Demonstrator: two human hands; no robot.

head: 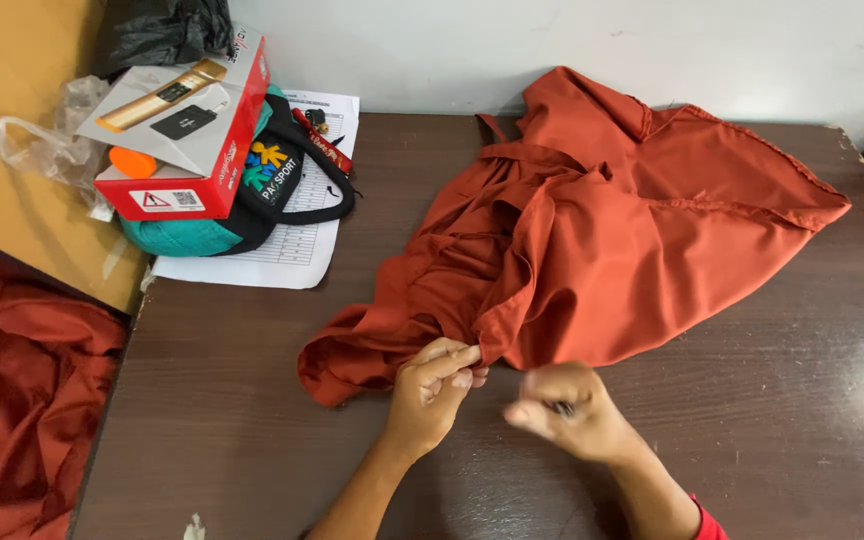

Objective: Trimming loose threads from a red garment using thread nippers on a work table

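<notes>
A rust-orange garment (592, 230) lies crumpled and spread over the dark wooden table (232, 400), reaching the far wall. My left hand (434, 385) pinches the garment's near edge between thumb and fingers. Just to its right, my right hand (564, 408) is blurred, its fingers curled around something small and dark that I cannot make out; it hovers just off the cloth's near hem.
At the back left stand a red and white box (187, 110), a teal bundle with a black pouch (277, 180) and a printed paper sheet (302, 245). A clear plastic bag (47, 140) and more orange cloth (22, 400) lie left of the table.
</notes>
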